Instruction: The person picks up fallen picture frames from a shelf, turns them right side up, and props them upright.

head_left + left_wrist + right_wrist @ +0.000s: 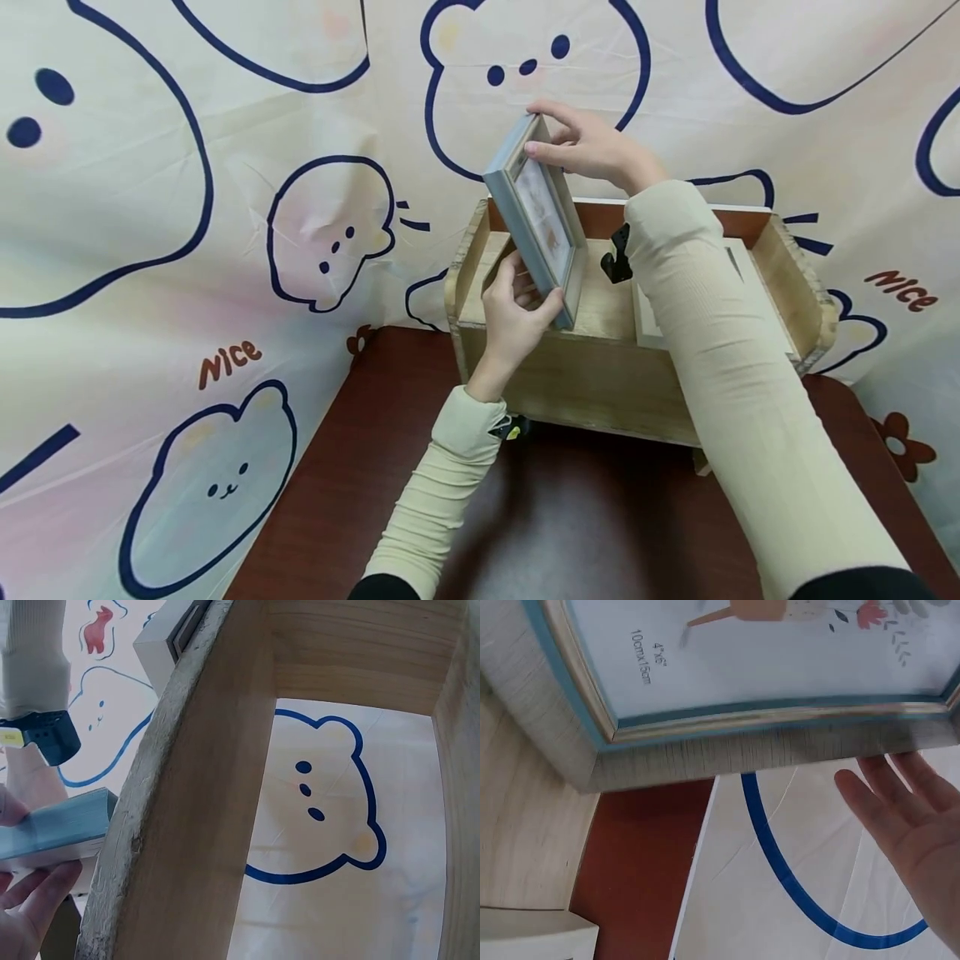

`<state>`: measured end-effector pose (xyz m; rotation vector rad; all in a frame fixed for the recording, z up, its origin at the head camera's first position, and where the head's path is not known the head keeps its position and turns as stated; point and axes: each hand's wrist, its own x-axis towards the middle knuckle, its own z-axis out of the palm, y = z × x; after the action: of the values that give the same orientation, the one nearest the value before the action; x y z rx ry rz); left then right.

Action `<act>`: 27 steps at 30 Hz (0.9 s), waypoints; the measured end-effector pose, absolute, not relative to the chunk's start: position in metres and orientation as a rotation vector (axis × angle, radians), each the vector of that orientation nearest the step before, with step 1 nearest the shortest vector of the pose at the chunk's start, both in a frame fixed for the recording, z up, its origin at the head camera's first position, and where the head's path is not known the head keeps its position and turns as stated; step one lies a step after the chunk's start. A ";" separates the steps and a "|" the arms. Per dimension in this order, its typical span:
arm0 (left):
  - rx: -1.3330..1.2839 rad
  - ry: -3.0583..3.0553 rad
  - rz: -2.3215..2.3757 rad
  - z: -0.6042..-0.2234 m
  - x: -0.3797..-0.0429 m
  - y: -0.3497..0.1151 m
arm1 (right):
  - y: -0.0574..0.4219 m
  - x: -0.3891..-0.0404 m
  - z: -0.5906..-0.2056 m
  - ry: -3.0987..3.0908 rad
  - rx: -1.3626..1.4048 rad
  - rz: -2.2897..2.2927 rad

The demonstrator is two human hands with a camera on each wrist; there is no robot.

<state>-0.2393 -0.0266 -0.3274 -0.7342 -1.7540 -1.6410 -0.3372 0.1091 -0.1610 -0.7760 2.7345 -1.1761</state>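
Observation:
A picture frame (504, 196) with a blue-grey outer side and silvery border stands tilted above a small wooden shelf (577, 379). My left hand (513, 317) grips its lower end, thumb on the near edge and fingers round the side. At the upper end, my right hand (592, 150) holds the frame between thumb and fingers. The right wrist view shows the frame's insert (705, 667), printed with a size marking and a flower drawing, and the right fingers (889, 799) against the border. In the left wrist view the frame's blue side (56, 825) lies between fingers.
A white flat object (648, 321), partly hidden by my right sleeve, lies on the shelf's right part. The shelf has raised wooden side walls (795, 287) and stands on a dark red-brown table (330, 483). Behind hangs a cloth (300, 108) printed with bears.

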 end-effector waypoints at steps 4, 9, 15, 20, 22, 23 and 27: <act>-0.730 -1.768 -1.646 -0.319 -0.232 -0.029 | 0.110 -0.333 -0.162 2.797 -0.709 -1.198; -0.737 -1.798 -1.656 -0.315 -0.231 -0.034 | 0.113 -0.329 -0.162 2.858 -0.660 -1.206; -0.733 -1.864 -1.616 -0.295 -0.213 -0.041 | 0.118 -0.331 -0.163 2.939 -0.682 -1.187; -0.698 -1.897 -1.577 -0.293 -0.210 -0.045 | 0.123 -0.333 -0.164 2.972 -0.703 -1.158; -0.696 -1.896 -1.585 -0.293 -0.211 -0.047 | 0.125 -0.333 -0.165 2.972 -0.683 -1.163; -0.696 -1.894 -1.599 -0.293 -0.212 -0.047 | 0.126 -0.333 -0.165 2.974 -0.670 -1.163; -0.709 -1.875 -1.657 -0.295 -0.217 -0.051 | 0.131 -0.332 -0.165 2.968 -0.650 -1.184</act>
<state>-0.2173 -0.0511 -0.2949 -0.7094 -1.8753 -1.6567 -0.3319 0.1309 -0.1653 -0.6495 2.9682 -1.1839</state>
